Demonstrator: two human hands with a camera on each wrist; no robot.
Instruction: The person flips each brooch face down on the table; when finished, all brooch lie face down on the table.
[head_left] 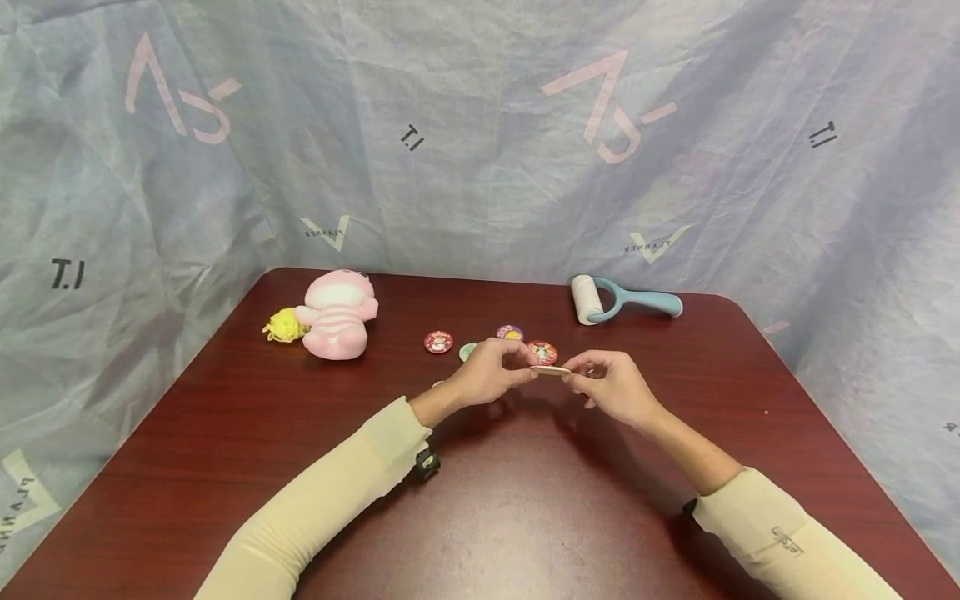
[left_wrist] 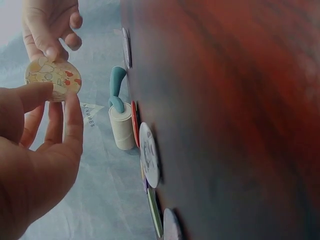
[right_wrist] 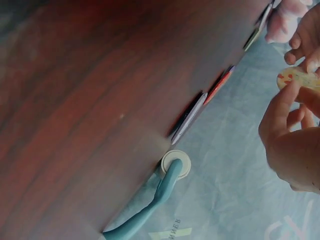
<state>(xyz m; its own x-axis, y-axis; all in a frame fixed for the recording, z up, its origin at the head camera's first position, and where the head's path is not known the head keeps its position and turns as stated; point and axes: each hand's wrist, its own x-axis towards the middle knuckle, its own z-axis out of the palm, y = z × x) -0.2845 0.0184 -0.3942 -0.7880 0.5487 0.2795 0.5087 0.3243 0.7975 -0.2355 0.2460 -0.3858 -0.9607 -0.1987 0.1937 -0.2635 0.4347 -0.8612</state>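
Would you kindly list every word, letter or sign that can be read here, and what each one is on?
"PLANNER", mirrored, on the backdrop.
"V", large and pale, beside that word on the backdrop.
"T" and "I", black with a dot between, on the backdrop.
Large pink signs on the backdrop: unclear which letters.
Dark lettering on the right sleeve: too blurred.
Any lettering on the held disc or the other discs: too small.
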